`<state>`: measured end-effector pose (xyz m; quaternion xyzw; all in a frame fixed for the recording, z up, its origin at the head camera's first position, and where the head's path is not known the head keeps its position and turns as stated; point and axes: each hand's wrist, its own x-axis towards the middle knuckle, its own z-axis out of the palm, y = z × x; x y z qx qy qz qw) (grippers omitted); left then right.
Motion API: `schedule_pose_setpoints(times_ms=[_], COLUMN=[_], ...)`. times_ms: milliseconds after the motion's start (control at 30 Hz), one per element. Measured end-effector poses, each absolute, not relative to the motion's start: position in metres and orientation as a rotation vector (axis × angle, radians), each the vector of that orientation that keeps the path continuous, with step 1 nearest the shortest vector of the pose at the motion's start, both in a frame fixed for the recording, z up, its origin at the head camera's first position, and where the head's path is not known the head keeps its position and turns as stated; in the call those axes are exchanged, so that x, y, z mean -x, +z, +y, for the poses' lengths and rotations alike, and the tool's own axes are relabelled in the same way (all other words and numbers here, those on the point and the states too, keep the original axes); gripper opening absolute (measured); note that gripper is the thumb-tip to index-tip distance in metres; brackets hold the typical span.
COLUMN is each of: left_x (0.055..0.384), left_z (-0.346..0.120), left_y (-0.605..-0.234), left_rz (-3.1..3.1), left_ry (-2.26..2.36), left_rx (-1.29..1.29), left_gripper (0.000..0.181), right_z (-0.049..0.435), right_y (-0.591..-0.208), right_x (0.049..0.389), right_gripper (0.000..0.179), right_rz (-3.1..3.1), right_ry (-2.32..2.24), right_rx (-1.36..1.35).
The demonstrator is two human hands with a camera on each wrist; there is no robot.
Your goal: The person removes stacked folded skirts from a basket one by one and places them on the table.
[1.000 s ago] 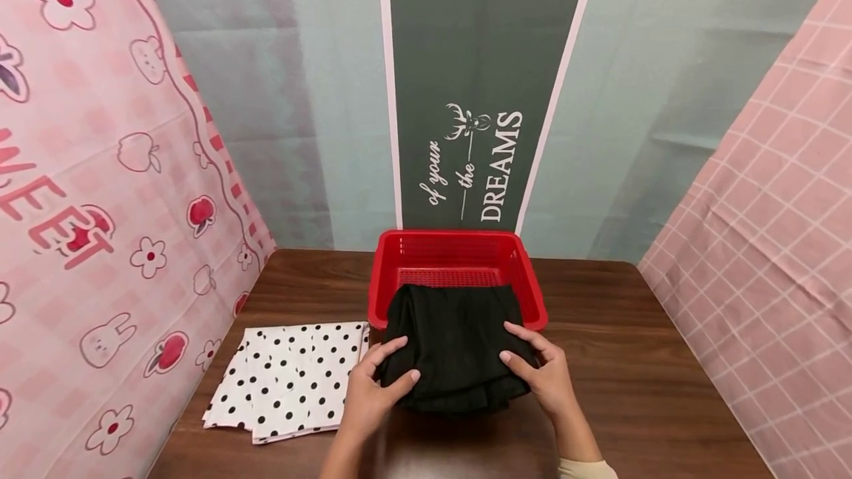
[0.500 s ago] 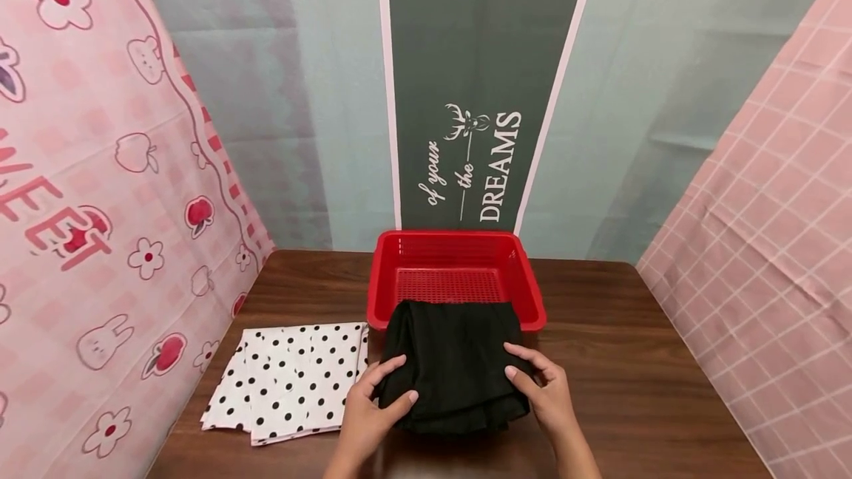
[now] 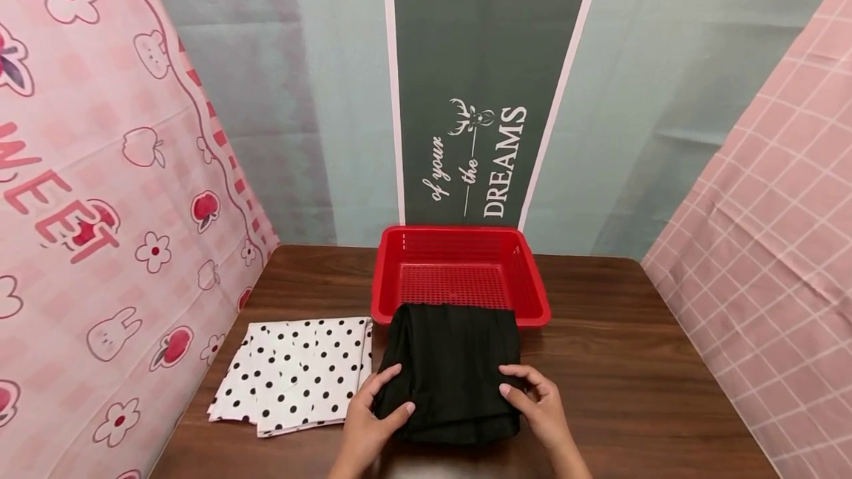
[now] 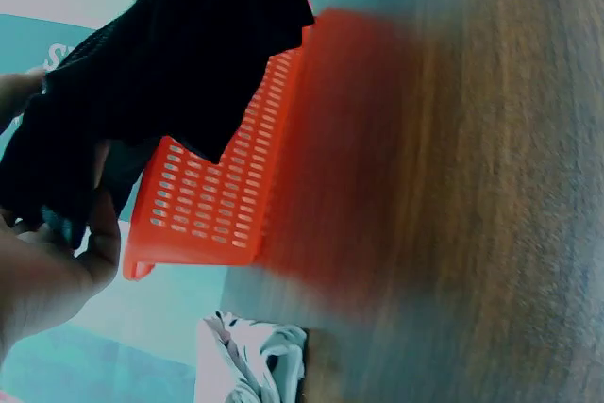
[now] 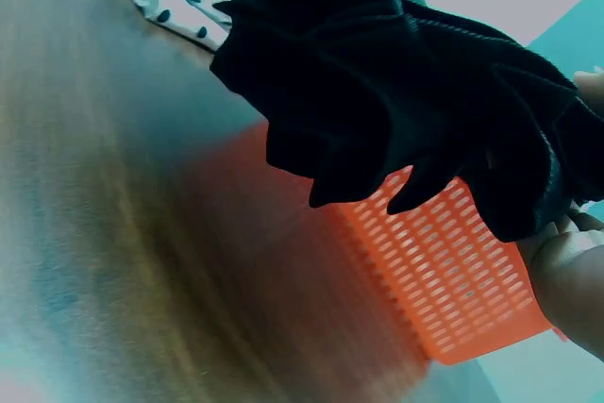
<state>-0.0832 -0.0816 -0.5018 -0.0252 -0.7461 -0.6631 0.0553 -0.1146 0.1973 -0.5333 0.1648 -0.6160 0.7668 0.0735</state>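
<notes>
A folded black cloth hangs in front of the red basket, lifted off the table, as both wrist views show. My left hand grips its left edge, with the thumb on top and other fingers partly hidden beneath. On the opposite edge, my right hand pinches the fabric the same way. Loose layers of the cloth droop in uneven folds in the right wrist view. Behind it, the red plastic basket has nothing visible inside, though the cloth hides part of its front rim.
To the left on the brown wooden table lies a folded white cloth with black dots. Pink patterned fabric borders the left side, pink checked fabric the right. A grey-green curtain hangs at the back.
Both hands have drawn the black cloth back toward my body, uncovering more of the basket's floor. The dotted cloth and the basket stay put; the head view has shifted slightly.
</notes>
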Motion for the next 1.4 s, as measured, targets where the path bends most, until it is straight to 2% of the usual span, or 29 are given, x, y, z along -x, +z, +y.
schedule_pose_setpoints(times_ms=[133,267,433,600,1100,1400], left_x=[0.080,0.078,0.082,0.084,0.088,0.089], left_z=[-0.082,-0.083,-0.086,-0.086,-0.081,-0.079], left_y=[-0.493,-0.486,-0.512,-0.530,-0.540,-0.541], left_rz=[-2.301,-2.290,-2.348,-2.458,-2.520,-2.569], left_ry=[-2.032,-2.134,-2.165,-2.076,-2.058,-2.005], left_rx=[0.121,0.220,0.301,0.271,0.175,0.189], left_gripper=[0.058,0.058,0.063,0.067,0.066,0.068], right_z=[0.199,0.195,0.196,0.197,0.200,0.203], right_y=[-0.539,-0.518,-0.515,-0.521,-0.534,-0.549], right_x=[0.115,0.107,0.104,0.102,0.098,0.098], right_gripper=[0.039,0.050,0.057,0.060,0.062,0.062], right_rz=[-1.956,-2.133,-2.218,-2.244,-2.284,-2.316], right_ry=[2.336,2.414,2.525,2.579,2.544,2.563], right_rx=[-0.454,-0.238,-0.159,-0.176,-0.074,-0.136])
